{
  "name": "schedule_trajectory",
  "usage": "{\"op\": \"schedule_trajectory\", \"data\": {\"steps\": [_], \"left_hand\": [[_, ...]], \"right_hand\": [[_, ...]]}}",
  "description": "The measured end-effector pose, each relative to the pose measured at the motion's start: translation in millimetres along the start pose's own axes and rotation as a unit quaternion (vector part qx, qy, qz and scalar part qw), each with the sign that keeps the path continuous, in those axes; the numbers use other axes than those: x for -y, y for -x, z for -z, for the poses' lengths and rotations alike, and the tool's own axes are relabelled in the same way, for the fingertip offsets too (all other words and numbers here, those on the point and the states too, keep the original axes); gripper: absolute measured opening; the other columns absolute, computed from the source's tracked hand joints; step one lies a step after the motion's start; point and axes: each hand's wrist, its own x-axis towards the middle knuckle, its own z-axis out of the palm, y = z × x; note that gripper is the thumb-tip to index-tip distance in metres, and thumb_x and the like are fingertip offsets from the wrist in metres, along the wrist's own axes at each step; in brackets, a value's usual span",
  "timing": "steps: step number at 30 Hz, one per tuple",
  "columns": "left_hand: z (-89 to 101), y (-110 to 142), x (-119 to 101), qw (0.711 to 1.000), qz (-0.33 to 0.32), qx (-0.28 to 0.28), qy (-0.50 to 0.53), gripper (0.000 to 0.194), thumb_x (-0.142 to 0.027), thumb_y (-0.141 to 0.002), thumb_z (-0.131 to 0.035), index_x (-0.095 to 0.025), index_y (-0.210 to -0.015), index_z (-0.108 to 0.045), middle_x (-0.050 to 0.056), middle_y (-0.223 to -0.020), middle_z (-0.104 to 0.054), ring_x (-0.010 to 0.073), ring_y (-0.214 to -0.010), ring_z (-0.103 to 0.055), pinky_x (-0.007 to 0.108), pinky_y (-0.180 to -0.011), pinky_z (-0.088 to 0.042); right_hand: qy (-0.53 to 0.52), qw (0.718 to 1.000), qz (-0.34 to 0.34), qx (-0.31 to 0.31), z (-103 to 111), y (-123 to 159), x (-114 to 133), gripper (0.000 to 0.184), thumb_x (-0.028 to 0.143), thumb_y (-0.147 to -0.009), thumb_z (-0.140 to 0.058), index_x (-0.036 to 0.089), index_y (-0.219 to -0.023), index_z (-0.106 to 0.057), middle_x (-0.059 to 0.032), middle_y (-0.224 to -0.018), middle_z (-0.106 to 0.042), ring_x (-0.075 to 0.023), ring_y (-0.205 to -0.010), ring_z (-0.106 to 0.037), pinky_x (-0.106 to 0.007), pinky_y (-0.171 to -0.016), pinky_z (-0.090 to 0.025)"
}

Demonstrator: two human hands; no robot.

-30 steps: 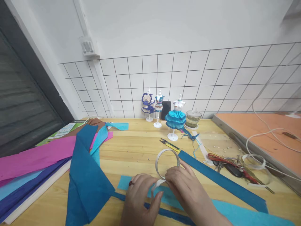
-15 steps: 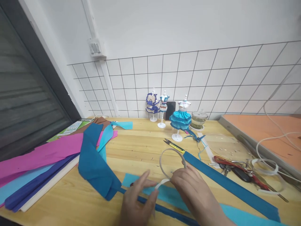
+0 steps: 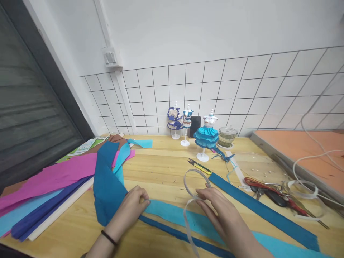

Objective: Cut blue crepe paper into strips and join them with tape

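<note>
In the head view my right hand (image 3: 221, 211) holds a roll of clear tape (image 3: 186, 182) upright between thumb and fingers. A loose whitish tail of tape (image 3: 188, 225) curls down from the roll, over the paper strips. My left hand (image 3: 137, 200) is closed, thumb and fingers pinched at the left end of a light blue crepe paper strip (image 3: 172, 213); the fingers partly hide that end. Below it runs a narrow dark teal strip (image 3: 169, 232). A wide folded piece of dark teal crepe paper (image 3: 106, 186) lies left of my left hand, partly behind its wrist.
Yellow thread snips (image 3: 199, 166) lie beside a long dark teal strip (image 3: 258, 209). Three small dress forms stand behind, one in a blue ruffled skirt (image 3: 206, 138). A lidded glass cup (image 3: 227, 137), keys (image 3: 274, 197) and an orange-topped board (image 3: 301, 150) are right; pink paper (image 3: 61, 175) is left.
My left hand has moved left and away from the tape, onto the end of the light blue strip. The tape's tail now hangs loose. My right hand still holds the roll.
</note>
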Motion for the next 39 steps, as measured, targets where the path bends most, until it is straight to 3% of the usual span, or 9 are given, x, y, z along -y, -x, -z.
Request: {"op": "schedule_trajectory", "data": {"steps": [8, 11, 16, 20, 23, 26, 31, 36, 39], "left_hand": [[10.0, -2.8, 17.5, 0.996, -0.038, 0.027, 0.073, 0.019, -0.034, -0.080, -0.040, -0.020, -0.071, -0.048, -0.003, -0.062, -0.048, 0.0144, -0.061, -0.048, 0.024, -0.057, -0.036], [10.3, 0.1, 32.7, 0.995, -0.042, 0.002, 0.088, 0.025, -0.040, -0.082, -0.041, -0.020, -0.090, -0.052, -0.001, -0.072, -0.055, 0.0162, -0.070, -0.054, 0.026, -0.065, -0.040], [20.2, 12.5, 66.4, 0.994, -0.007, -0.059, 0.097, 0.049, -0.050, -0.082, -0.040, -0.019, -0.121, -0.041, 0.005, -0.092, -0.059, 0.0188, -0.084, -0.057, 0.029, -0.076, -0.044], [36.9, 26.4, 99.3, 0.981, 0.023, -0.179, -0.063, 0.050, -0.048, -0.083, -0.037, -0.016, -0.121, -0.043, 0.010, -0.104, -0.058, 0.0247, -0.098, -0.052, 0.036, -0.086, -0.040], [46.5, 35.4, 121.4, 0.924, 0.135, -0.276, -0.227, 0.061, -0.051, -0.080, -0.039, -0.011, -0.125, -0.040, 0.018, -0.112, -0.053, 0.0352, -0.106, -0.047, 0.046, -0.087, -0.036], [50.9, 38.5, 137.1, 0.917, 0.215, -0.246, -0.229, 0.063, -0.050, -0.081, -0.037, -0.007, -0.127, -0.038, 0.020, -0.108, -0.057, 0.0360, -0.100, -0.052, 0.046, -0.082, -0.040], [63.8, 32.6, 155.8, 0.955, 0.146, -0.197, -0.166, 0.046, -0.031, -0.083, -0.034, -0.012, -0.124, -0.043, 0.014, -0.112, -0.059, 0.0256, -0.104, -0.055, 0.034, -0.086, -0.043], [114.9, 28.7, 188.9, 0.947, 0.068, -0.153, -0.274, 0.042, -0.023, -0.085, -0.028, -0.012, -0.121, -0.046, 0.008, -0.113, -0.056, 0.0225, -0.103, -0.054, 0.031, -0.090, -0.039], [149.0, 25.5, 214.2, 0.918, 0.100, -0.133, -0.360, 0.044, -0.016, -0.086, -0.023, -0.019, -0.121, -0.049, 0.005, -0.107, -0.055, 0.0211, -0.093, -0.057, 0.036, -0.086, -0.040]], "right_hand": [[-0.032, 0.999, -0.040, 0.001, 3.0, -2.4, -5.6, 0.026, 0.016, -0.087, -0.049, 0.022, -0.111, -0.053, -0.0041, -0.089, -0.067, -0.0144, -0.080, -0.063, -0.024, -0.069, -0.050], [-0.025, 0.999, -0.033, 0.029, 1.5, 0.5, -1.3, 0.028, 0.015, -0.088, -0.046, 0.021, -0.115, -0.050, -0.0051, -0.090, -0.066, -0.0141, -0.081, -0.063, -0.023, -0.069, -0.050], [0.024, 0.997, 0.024, 0.062, -15.8, 9.3, 3.7, 0.034, 0.010, -0.088, -0.037, 0.018, -0.121, -0.045, -0.0066, -0.086, -0.064, -0.0151, -0.077, -0.062, -0.025, -0.066, -0.050], [0.048, 0.991, 0.048, 0.112, -25.7, 15.0, 7.9, 0.038, 0.008, -0.087, -0.034, 0.018, -0.123, -0.042, -0.0074, -0.086, -0.063, -0.0157, -0.076, -0.061, -0.026, -0.065, -0.050], [0.054, 0.991, 0.049, 0.112, -28.2, 17.3, 8.5, 0.037, 0.010, -0.087, -0.034, 0.016, -0.123, -0.041, -0.0079, -0.088, -0.064, -0.0159, -0.078, -0.062, -0.026, -0.066, -0.051], [0.067, 0.991, 0.040, 0.107, -30.4, 18.8, 4.8, 0.034, 0.013, -0.088, -0.036, 0.016, -0.122, -0.041, -0.0089, -0.093, -0.064, -0.0163, -0.084, -0.062, -0.027, -0.071, -0.052], [0.091, 0.990, 0.044, 0.102, -32.0, 19.6, -3.9, 0.033, 0.017, -0.089, -0.038, 0.016, -0.122, -0.042, -0.0094, -0.097, -0.065, -0.0167, -0.088, -0.063, -0.027, -0.072, -0.053], [0.108, 0.991, 0.037, 0.075, -29.0, 15.3, -7.4, 0.029, 0.020, -0.090, -0.038, 0.017, -0.118, -0.045, -0.0089, -0.094, -0.066, -0.0167, -0.084, -0.064, -0.027, -0.068, -0.053], [0.108, 0.991, 0.029, 0.071, -27.5, 12.2, -8.2, 0.028, 0.019, -0.089, -0.039, 0.016, -0.116, -0.046, -0.0088, -0.090, -0.066, -0.0164, -0.079, -0.064, -0.026, -0.065, -0.053]]}}
